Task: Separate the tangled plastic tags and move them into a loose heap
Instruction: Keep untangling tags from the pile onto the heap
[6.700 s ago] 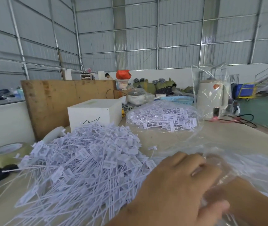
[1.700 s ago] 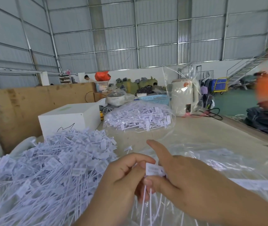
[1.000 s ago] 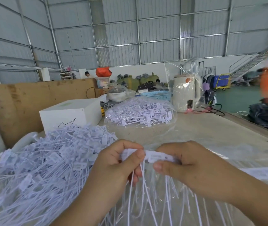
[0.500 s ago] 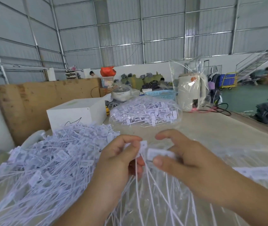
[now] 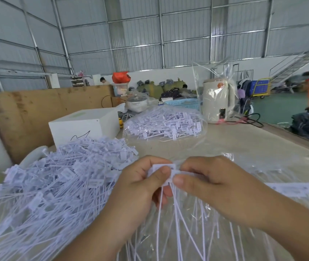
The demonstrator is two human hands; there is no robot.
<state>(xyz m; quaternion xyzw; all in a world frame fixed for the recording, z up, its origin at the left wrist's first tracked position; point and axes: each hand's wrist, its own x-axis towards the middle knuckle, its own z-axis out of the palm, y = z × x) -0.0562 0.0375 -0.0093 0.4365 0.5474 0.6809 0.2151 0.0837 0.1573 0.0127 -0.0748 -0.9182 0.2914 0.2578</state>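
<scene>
A loose heap of white plastic tags (image 5: 55, 185) is spread along the table's (image 5: 244, 147) left edge. At the near edge, a bunch of white tags (image 5: 166, 171) is pinched by the left hand (image 5: 138, 189) and the right hand (image 5: 212, 183), fingers curled, tails hanging over clear plastic film (image 5: 262, 185).

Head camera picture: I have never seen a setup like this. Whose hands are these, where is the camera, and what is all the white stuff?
The camera sits on a person's head, looking forward and down; there is no machine. The left hand and right hand each pinch the flat heads of a small bunch of tags, whose thin tails hang below. At the left lies a loose heap of white plastic tags on the table. Farther back sit a clear bag of tags, a white box and a bagged kettle.
</scene>
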